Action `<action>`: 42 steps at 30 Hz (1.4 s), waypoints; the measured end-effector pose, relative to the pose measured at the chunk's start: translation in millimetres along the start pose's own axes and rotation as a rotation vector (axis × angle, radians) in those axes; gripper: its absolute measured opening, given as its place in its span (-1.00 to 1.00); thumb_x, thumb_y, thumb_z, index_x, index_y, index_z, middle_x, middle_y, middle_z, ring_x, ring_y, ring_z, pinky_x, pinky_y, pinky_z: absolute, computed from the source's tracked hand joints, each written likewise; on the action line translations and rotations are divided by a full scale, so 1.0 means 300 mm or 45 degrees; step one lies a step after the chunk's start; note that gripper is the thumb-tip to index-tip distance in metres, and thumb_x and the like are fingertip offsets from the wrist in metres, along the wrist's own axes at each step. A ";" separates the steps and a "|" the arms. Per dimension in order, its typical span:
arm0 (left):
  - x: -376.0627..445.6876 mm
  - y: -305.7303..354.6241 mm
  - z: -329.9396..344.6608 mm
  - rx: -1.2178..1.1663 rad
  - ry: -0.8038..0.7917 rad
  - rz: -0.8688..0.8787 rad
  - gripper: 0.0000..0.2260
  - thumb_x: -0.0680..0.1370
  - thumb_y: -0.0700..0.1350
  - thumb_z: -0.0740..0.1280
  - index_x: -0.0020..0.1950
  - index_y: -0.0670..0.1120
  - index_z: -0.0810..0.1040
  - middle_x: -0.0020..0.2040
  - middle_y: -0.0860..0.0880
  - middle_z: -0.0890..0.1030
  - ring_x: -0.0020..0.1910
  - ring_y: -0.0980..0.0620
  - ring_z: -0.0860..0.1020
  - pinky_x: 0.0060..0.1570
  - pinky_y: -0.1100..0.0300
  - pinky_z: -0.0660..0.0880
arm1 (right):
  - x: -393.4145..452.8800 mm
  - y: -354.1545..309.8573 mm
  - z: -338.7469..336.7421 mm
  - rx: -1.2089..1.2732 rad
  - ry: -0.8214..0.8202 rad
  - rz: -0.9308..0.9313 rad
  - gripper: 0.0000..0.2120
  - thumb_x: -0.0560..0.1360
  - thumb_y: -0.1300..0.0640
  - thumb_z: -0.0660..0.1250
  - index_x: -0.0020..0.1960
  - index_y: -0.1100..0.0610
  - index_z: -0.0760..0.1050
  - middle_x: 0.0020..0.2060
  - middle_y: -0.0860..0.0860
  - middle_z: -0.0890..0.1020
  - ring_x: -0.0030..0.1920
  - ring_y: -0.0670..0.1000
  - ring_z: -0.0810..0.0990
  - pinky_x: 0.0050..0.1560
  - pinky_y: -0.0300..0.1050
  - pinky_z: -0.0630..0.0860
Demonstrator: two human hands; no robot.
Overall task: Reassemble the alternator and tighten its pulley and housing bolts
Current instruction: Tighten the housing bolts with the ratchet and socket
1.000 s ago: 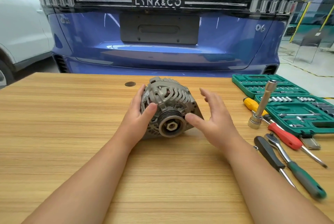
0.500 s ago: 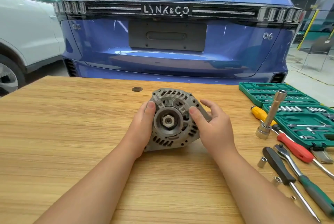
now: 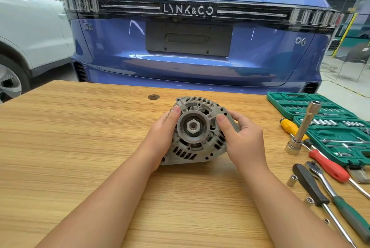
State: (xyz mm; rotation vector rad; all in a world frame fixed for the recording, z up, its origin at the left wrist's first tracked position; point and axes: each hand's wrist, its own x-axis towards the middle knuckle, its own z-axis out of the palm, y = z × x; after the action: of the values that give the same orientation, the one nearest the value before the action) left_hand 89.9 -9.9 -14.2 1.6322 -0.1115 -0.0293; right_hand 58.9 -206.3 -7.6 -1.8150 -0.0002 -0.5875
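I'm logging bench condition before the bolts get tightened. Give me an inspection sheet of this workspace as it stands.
Surface: wooden table, round grommet behind the work.
Job's things: alternator tilted, pulley nut facing the camera.
Clutter: green socket case open; socket extension; red screwdriver; yellow screwdriver; ratchet; loose socket.
Hands: left hand and right hand grip the alternator's sides.
Cables: nothing seen.
Surroundings: blue car, white car.
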 end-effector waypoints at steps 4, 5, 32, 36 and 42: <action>-0.006 0.013 0.004 -0.012 -0.017 0.004 -0.41 0.34 0.59 0.18 0.19 0.32 0.63 0.09 0.22 0.72 0.04 0.27 0.67 0.04 0.16 0.53 | 0.003 0.002 0.003 -0.016 0.009 -0.015 -0.27 0.33 -0.43 0.30 0.31 0.03 0.59 -0.02 -0.18 0.69 -0.03 -0.28 0.65 -0.18 -0.30 0.61; -0.007 0.014 0.006 -0.012 -0.014 0.002 -0.41 0.34 0.59 0.18 0.20 0.31 0.63 0.08 0.22 0.72 0.05 0.26 0.68 0.04 0.16 0.53 | 0.002 0.004 0.003 -0.016 0.013 -0.015 -0.29 0.34 -0.42 0.31 0.30 0.02 0.59 -0.03 -0.18 0.69 -0.03 -0.30 0.64 -0.20 -0.32 0.60; -0.047 -0.044 0.005 -0.012 0.109 0.213 -0.12 0.35 0.56 0.28 0.50 0.02 0.43 0.35 -0.03 0.61 0.34 -0.05 0.58 0.37 -0.20 0.48 | -0.062 0.023 -0.002 -0.029 -0.023 0.004 -0.58 0.55 -0.32 0.17 -0.07 -0.06 0.64 -0.20 -0.14 0.72 -0.14 -0.13 0.67 -0.05 0.12 0.65; -0.047 -0.055 0.007 0.000 0.122 0.212 -0.36 0.33 0.54 0.27 0.34 0.32 0.42 0.30 0.10 0.61 0.20 0.23 0.61 0.13 0.17 0.54 | -0.063 0.032 -0.005 -0.033 -0.043 -0.051 -0.63 0.62 -0.28 0.17 -0.04 -0.08 0.63 -0.18 -0.15 0.71 -0.12 -0.13 0.67 -0.09 0.05 0.64; -0.044 -0.051 0.005 0.052 0.135 0.246 -0.54 0.34 0.52 0.28 0.20 0.47 0.35 0.19 0.10 0.63 0.04 0.27 0.66 -0.08 0.29 0.56 | -0.053 0.059 0.001 0.074 -0.054 -0.073 -0.54 0.57 -0.28 0.14 0.06 0.02 0.65 -0.12 -0.20 0.71 -0.04 -0.18 0.65 -0.07 -0.29 0.53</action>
State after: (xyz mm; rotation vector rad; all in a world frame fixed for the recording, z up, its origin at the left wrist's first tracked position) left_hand 77.3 -9.3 -30.1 1.6540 -0.1890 0.2086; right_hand 50.2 -207.3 -29.7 -1.7754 -0.0974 -0.5833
